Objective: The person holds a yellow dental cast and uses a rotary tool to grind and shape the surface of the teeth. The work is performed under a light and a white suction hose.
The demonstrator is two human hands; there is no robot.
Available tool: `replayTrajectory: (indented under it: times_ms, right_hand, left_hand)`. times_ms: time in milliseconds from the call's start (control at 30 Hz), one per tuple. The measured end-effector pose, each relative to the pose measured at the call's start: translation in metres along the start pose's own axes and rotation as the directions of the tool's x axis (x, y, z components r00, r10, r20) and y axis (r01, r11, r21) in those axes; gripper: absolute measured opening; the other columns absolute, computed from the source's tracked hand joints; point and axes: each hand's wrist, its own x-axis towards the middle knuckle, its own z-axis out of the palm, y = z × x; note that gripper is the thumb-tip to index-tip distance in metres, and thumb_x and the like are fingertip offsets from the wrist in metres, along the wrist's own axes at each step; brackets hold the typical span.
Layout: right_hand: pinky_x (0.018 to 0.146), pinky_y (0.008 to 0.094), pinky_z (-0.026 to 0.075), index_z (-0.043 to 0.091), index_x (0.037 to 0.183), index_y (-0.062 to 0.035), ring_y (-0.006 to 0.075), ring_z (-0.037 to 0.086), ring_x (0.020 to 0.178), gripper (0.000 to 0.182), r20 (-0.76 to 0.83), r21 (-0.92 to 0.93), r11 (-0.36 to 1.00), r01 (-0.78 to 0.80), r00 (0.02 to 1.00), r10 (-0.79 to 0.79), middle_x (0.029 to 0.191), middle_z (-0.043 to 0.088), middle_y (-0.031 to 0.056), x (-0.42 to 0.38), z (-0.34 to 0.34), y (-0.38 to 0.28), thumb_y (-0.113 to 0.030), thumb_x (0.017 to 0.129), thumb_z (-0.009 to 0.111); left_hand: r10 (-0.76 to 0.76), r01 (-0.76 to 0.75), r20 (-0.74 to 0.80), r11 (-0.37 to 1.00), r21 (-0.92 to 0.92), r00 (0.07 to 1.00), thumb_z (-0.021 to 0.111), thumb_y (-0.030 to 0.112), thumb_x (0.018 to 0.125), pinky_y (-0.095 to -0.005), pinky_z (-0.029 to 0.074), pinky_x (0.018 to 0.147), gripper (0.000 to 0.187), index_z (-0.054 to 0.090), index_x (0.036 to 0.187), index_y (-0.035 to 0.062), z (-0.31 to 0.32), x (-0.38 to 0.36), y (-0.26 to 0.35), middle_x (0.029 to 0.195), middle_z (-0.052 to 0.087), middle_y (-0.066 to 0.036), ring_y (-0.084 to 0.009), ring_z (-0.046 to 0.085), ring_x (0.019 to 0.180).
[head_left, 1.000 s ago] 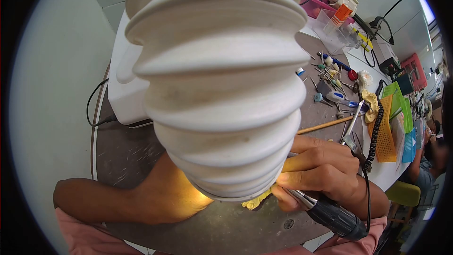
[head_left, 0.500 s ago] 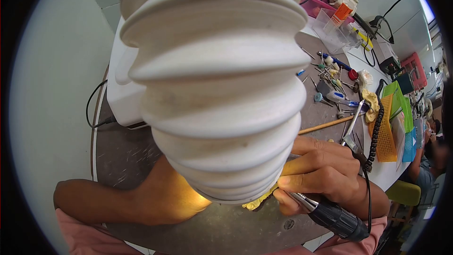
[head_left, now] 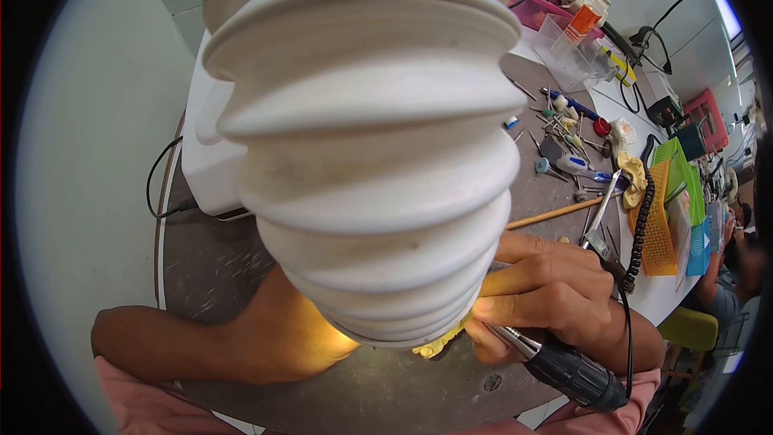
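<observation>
A wide, white corrugated hose (head_left: 370,169) fills the middle of the head view and covers the work spot. My right hand (head_left: 551,286), its fingers bent and closed, grips a rotary handpiece (head_left: 572,374) with a metal front and black rear. The handpiece's tip is hidden behind the hose. Under the hose's lower rim shows the edge of a yellow plaster-like piece (head_left: 435,348), close to my right fingertips. My left hand (head_left: 286,338) reaches behind the hose from the left, lit by a warm light. Its fingers are hidden, so what it holds cannot be seen.
Small burs and bits (head_left: 568,129) lie scattered on the grey bench (head_left: 403,395) to the right, near a wooden stick (head_left: 551,213). Beyond are a coiled black cable (head_left: 642,217) and an orange basket (head_left: 659,221). A white machine (head_left: 211,169) stands left. Another person sits far right.
The hose appears a few pixels further left in view. Both hands, the handpiece and the yellow piece stay almost where they were.
</observation>
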Motion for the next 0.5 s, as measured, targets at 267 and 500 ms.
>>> replayTrajectory:
  times_ms: [267,500]
  right_hand:
    - [0.091,0.0478,0.065,0.072,0.092,0.0004,0.0359,0.077,0.098,0.017,0.018,-0.007,1.000,-0.007,1.000,0.007,0.083,0.073,0.0123,0.0003,-0.0015,-0.0019,-0.003,0.080,0.084]
    - [0.090,0.0479,0.065,0.071,0.089,0.0006,0.0355,0.078,0.095,0.018,0.012,0.002,1.000,-0.030,0.999,0.030,0.082,0.072,0.0130,0.0010,-0.0031,-0.0029,-0.001,0.078,0.084]
  left_hand:
    - [0.166,-0.164,0.009,0.965,0.205,0.986,0.080,0.010,0.085,-0.0458,0.048,0.106,0.041,0.068,0.124,0.0049,-0.0039,0.0008,-0.0065,0.127,0.069,-0.016,-0.0351,0.063,0.121]
    - [0.134,-0.136,0.022,0.981,0.139,0.991,0.080,0.010,0.085,-0.0458,0.049,0.104,0.040,0.068,0.123,0.0048,-0.0014,-0.0009,0.0008,0.126,0.069,-0.016,-0.0351,0.063,0.120]
